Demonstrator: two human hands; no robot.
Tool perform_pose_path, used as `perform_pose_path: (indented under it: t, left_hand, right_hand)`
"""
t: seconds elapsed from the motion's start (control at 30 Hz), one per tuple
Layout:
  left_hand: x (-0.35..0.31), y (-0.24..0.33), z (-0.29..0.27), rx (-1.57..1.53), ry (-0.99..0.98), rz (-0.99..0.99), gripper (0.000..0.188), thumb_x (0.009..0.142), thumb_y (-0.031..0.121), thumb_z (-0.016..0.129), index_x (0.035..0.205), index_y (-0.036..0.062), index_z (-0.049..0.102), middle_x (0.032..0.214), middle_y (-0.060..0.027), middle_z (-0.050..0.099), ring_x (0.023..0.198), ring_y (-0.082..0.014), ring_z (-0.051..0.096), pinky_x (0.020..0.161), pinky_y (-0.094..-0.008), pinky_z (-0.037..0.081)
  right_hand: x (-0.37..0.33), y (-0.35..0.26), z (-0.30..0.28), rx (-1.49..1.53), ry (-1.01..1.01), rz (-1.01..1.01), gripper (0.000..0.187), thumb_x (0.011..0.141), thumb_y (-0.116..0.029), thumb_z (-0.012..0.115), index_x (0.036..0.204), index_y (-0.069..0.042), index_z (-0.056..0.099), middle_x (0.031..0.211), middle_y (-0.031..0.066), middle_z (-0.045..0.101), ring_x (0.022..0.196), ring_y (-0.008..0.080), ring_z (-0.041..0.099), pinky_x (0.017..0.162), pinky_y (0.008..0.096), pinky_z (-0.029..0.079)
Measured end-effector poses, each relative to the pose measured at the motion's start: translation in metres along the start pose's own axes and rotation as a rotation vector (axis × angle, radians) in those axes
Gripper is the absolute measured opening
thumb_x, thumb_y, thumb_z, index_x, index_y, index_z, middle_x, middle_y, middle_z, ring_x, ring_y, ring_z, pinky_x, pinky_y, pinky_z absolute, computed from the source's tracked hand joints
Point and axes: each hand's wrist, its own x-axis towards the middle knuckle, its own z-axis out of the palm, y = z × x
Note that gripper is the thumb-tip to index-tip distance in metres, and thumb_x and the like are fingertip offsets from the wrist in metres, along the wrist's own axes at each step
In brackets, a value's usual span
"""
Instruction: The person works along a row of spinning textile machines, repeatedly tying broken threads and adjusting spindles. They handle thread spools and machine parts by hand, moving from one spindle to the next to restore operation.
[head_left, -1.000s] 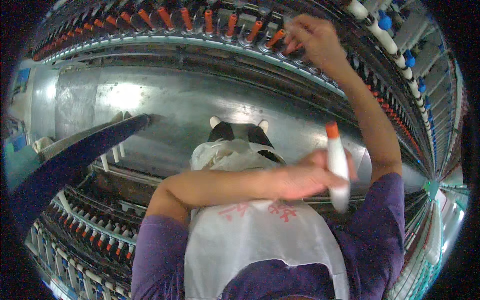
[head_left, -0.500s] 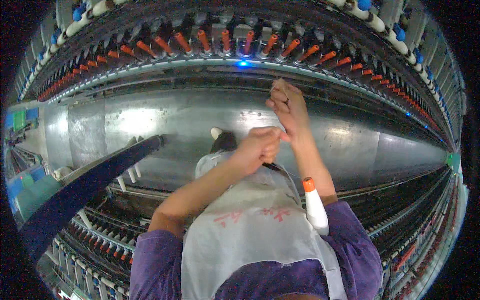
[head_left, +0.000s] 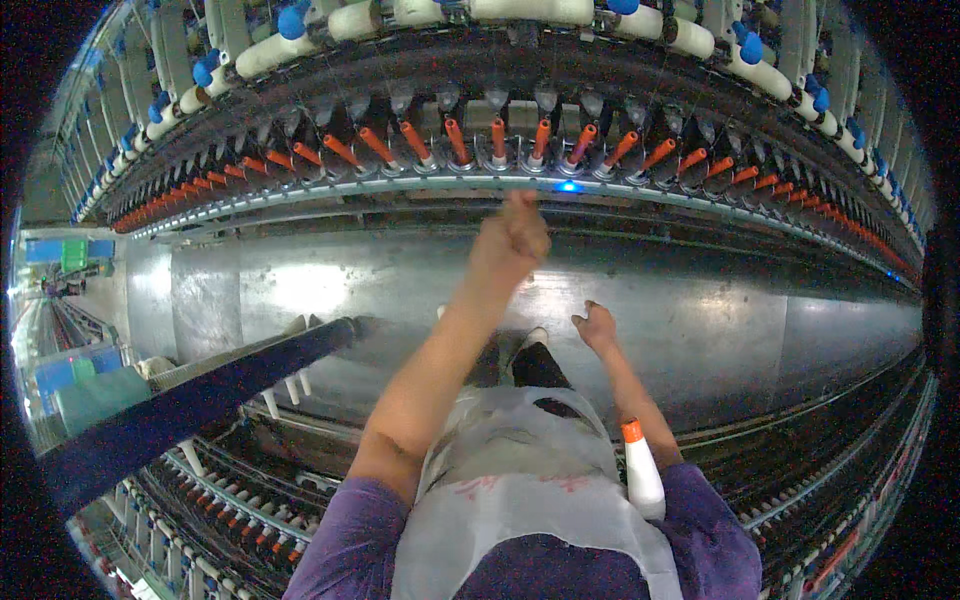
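My left hand [head_left: 512, 238] is raised out in front, just short of the machine's front rail, below the row of orange bobbin tubes [head_left: 498, 146]. Its fingers are curled closed and slightly blurred; whatever they hold, if anything, is too small to see. Lower and to the right, my right hand [head_left: 598, 328] hangs over the floor with thumb and forefinger apart, and nothing shows between them. A white yarn bobbin [head_left: 644, 482] with an orange tip stands against my apron [head_left: 540, 500], beside my right upper arm.
Thick white rollers [head_left: 530, 10] with blue knobs run above the bobbin tubes. A blue light [head_left: 569, 187] glows on the rail. At left a dark padded bar [head_left: 220, 400] slants across the metal floor [head_left: 390, 270], near white bobbins. Another machine row [head_left: 240, 510] lies behind me.
My hands have come apart. The left has reached forward toward the rail, while the right has dropped back toward me. The view has shifted, with the machine now lower in the picture.
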Motion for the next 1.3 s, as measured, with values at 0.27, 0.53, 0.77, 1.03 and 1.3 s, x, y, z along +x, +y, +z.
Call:
perform_pose_path:
  t: [0.27,0.53,0.77,1.03,1.3]
  left_hand:
    - [0.008,0.124,-0.030,0.757,0.068,0.546,0.009,0.091,0.020,0.053,0.090,0.0112,0.055,0.057,0.0055,0.035,0.048,-0.0071,0.032,0.044,-0.0215,0.023]
    - [-0.054,0.149,-0.062,0.989,0.255,0.681,0.019,0.090,0.023,0.053,0.093,0.0058,0.058,0.056,0.0032,0.039,0.042,-0.0101,0.029,0.041,-0.0259,0.026]
    - [-0.083,0.180,-0.052,1.356,0.118,0.504,0.027,0.087,0.022,0.060,0.102,-0.0004,0.057,0.076,-0.0095,0.063,0.066,-0.0202,0.061,0.059,-0.0301,0.049]
    - [-0.067,0.174,-0.011,2.286,-0.011,0.852,0.018,0.085,0.014,0.062,0.086,-0.0038,0.067,0.076,-0.0131,0.066,0.065,-0.0192,0.062,0.062,-0.0296,0.049]
    - [-0.028,0.156,-0.021,2.452,0.210,1.089,0.016,0.080,0.014,0.066,0.084,-0.0016,0.067,0.069,-0.0144,0.064,0.056,-0.0213,0.060,0.053,-0.0304,0.046]
  right_hand:
    - [-0.009,-0.117,-0.103,0.391,0.005,-0.220,0.041,0.081,-0.034,0.064,0.104,-0.001,0.059,0.085,0.0169,0.065,0.074,0.0271,0.064,0.061,0.0359,0.051]
    - [-0.034,-0.209,-0.165,0.302,0.190,-0.912,0.018,0.076,-0.002,0.057,0.093,-0.002,0.059,0.084,0.0100,0.059,0.074,0.0248,0.059,0.058,0.0357,0.052]
    - [-0.004,-0.194,-0.169,0.856,-0.093,-0.306,0.016,0.084,-0.007,0.056,0.086,0.006,0.065,0.078,0.0116,0.066,0.056,0.0163,0.061,0.053,0.0291,0.048]
    - [0.018,-0.163,-0.210,0.729,0.188,-0.204,0.020,0.086,-0.012,0.055,0.097,-0.001,0.067,0.072,0.0076,0.066,0.057,0.0159,0.060,0.056,0.0263,0.048]
    - [0.039,-0.147,-0.203,0.891,0.172,-0.202,0.012,0.085,-0.006,0.060,0.090,0.003,0.067,0.070,0.0076,0.062,0.055,0.0113,0.058,0.052,0.0253,0.048]
